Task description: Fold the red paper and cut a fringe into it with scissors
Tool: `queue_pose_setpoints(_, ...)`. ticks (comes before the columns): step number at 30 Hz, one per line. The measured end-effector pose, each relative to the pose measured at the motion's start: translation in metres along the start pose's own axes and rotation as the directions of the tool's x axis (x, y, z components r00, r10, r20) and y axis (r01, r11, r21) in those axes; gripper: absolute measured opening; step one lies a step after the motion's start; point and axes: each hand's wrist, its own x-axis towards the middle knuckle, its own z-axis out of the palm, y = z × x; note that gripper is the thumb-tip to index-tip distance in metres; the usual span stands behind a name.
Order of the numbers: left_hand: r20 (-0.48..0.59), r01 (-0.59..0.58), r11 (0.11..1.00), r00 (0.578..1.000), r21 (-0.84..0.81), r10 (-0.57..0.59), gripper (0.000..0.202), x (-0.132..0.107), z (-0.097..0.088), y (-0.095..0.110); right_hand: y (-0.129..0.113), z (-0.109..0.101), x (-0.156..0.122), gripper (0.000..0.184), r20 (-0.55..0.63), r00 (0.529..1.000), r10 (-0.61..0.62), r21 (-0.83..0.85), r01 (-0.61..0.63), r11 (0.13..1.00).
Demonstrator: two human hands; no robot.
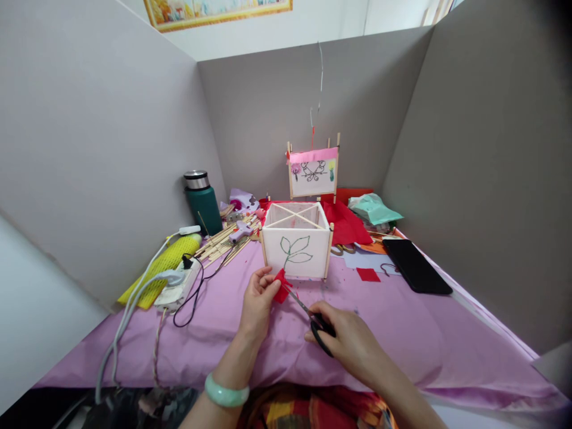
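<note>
My left hand point(258, 298) pinches a small scrap of red paper point(281, 286) just above the purple table cover point(223, 339). Black-handled scissors point(313, 319) are gripped in my right hand point(346, 341), and their blades reach into the red scrap. Right behind the scrap stands a white paper lantern box point(297, 239) on a wooden stick frame, with a leaf drawn on its front. A jade-green bangle point(226, 393) circles my left wrist.
Behind the box stands a second small lantern point(313, 173) with a pink top and a drawn butterfly. Left: green flask point(203, 202), glue gun point(241, 229), wooden sticks point(223, 241), power strip point(179, 286), yellow mesh point(161, 268). Right: black phone point(415, 265), red paper point(346, 223). Grey partition walls enclose the table.
</note>
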Motion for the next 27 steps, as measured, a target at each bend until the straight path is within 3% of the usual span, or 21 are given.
queue_pose_setpoints(27, -0.008, 0.029, 0.999, 1.000, -0.020, -0.029, 0.041, -0.0008, 0.0023, 0.0032, 0.0034, -0.0008, 0.0045, 0.016, -0.011, 1.000, 0.004, 0.023, -0.004, 1.000)
